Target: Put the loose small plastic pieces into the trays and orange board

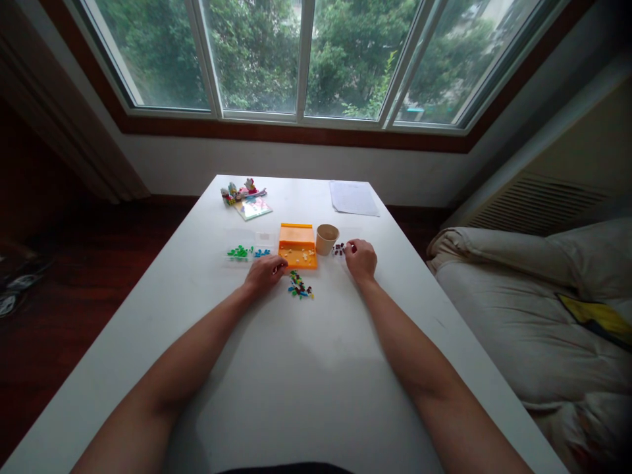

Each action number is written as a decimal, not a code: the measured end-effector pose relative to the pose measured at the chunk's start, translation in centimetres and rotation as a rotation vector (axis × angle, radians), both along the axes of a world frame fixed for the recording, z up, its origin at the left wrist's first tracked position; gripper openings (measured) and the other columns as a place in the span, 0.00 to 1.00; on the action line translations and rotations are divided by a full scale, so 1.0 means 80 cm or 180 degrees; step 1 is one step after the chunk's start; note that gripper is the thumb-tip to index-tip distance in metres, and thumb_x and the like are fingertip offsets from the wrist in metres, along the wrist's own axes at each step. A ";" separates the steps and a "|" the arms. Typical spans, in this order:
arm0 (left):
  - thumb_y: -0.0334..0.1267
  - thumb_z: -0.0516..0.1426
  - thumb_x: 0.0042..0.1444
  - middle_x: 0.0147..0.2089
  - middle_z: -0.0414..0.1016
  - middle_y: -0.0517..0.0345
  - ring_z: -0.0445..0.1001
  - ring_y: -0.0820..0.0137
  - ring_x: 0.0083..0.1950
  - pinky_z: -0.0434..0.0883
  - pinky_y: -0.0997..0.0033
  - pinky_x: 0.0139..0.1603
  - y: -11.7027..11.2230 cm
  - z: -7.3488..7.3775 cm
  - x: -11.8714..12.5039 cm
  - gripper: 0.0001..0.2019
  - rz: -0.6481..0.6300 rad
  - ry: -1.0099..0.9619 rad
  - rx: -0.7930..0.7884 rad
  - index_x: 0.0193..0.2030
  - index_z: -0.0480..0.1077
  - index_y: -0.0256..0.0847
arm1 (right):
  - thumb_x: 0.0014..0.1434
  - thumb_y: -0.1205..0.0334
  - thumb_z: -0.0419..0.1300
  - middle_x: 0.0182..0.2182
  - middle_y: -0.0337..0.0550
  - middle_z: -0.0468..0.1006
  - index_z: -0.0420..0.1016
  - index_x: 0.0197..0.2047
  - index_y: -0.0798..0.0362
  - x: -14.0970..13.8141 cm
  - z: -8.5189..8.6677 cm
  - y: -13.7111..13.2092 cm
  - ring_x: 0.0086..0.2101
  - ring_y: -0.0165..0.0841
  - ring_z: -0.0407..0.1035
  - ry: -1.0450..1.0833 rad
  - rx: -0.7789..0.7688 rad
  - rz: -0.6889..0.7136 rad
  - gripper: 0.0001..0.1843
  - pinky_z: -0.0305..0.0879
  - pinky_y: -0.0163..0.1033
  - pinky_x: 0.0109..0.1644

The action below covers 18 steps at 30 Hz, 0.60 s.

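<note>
My left hand rests at the front left corner of an open orange box, thumb and fingertips drawn together; whatever is in them is too small to tell. In the box lie several small pale pieces. Just in front is a mixed pile of small toy bricks in green, blue, yellow and dark red. My right hand is closed in a pinch beside dark red bricks in a clear tray, its contents hidden. Between that tray and the orange box stands a brown paper cup.
Left of the orange box, a clear tray holds green bricks and blue bricks. Farther back are colourful toy figures, a shiny card or booklet and white paper sheets. A sofa stands right of the white table.
</note>
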<state>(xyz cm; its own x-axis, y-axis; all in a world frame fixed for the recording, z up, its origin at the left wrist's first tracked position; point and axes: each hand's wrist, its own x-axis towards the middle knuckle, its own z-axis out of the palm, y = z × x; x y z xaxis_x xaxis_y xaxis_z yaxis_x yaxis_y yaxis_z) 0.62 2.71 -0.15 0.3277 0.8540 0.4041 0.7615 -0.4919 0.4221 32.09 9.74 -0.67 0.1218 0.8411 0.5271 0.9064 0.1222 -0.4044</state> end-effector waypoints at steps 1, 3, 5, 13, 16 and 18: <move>0.33 0.56 0.60 0.34 0.76 0.57 0.72 0.67 0.35 0.67 0.68 0.40 -0.001 0.000 0.001 0.07 -0.0005 0.0005 -0.0011 0.40 0.76 0.43 | 0.66 0.59 0.49 0.33 0.48 0.75 0.76 0.38 0.54 -0.001 -0.001 -0.001 0.39 0.40 0.65 -0.0026 0.0048 0.0008 0.15 0.58 0.41 0.45; 0.35 0.56 0.61 0.33 0.76 0.57 0.72 0.68 0.35 0.66 0.69 0.38 -0.002 0.000 0.002 0.07 -0.0003 0.0015 -0.0041 0.40 0.76 0.44 | 0.65 0.60 0.50 0.34 0.49 0.75 0.76 0.38 0.54 -0.002 -0.003 -0.003 0.40 0.40 0.64 -0.0080 0.0068 0.0041 0.15 0.57 0.42 0.47; 0.38 0.56 0.62 0.33 0.76 0.56 0.72 0.68 0.34 0.66 0.69 0.37 -0.003 0.000 0.002 0.07 0.0000 0.0031 -0.0084 0.39 0.77 0.44 | 0.65 0.60 0.50 0.35 0.50 0.75 0.76 0.37 0.54 -0.005 -0.004 -0.005 0.40 0.41 0.63 -0.0156 -0.0006 0.0079 0.14 0.56 0.43 0.48; 0.37 0.55 0.61 0.36 0.80 0.56 0.75 0.68 0.34 0.68 0.70 0.38 -0.005 -0.002 0.005 0.11 -0.0155 0.0210 -0.0207 0.44 0.79 0.46 | 0.64 0.60 0.52 0.34 0.48 0.77 0.76 0.34 0.53 -0.015 -0.006 -0.010 0.38 0.40 0.63 -0.0377 -0.0344 0.0165 0.13 0.53 0.42 0.44; 0.36 0.55 0.62 0.40 0.82 0.57 0.77 0.68 0.36 0.69 0.71 0.39 -0.006 -0.003 0.008 0.14 -0.0267 0.0301 -0.0201 0.50 0.78 0.48 | 0.65 0.59 0.52 0.33 0.48 0.77 0.76 0.34 0.53 -0.015 -0.005 -0.010 0.38 0.40 0.64 -0.0348 -0.0319 0.0187 0.14 0.53 0.42 0.43; 0.35 0.54 0.62 0.43 0.82 0.57 0.77 0.68 0.38 0.69 0.71 0.40 -0.007 -0.004 0.010 0.15 -0.0329 0.0381 -0.0167 0.52 0.78 0.50 | 0.65 0.59 0.52 0.33 0.48 0.77 0.76 0.34 0.53 -0.014 -0.002 -0.011 0.38 0.40 0.64 -0.0275 -0.0241 0.0176 0.14 0.54 0.42 0.44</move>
<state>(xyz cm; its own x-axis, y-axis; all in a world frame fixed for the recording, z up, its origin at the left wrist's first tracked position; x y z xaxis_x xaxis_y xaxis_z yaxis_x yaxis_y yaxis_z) 1.38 2.13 -0.44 0.4581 0.8321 0.3126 0.7543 -0.5500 0.3586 30.96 8.87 -0.85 0.0311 0.8830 0.4683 0.9310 0.1449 -0.3351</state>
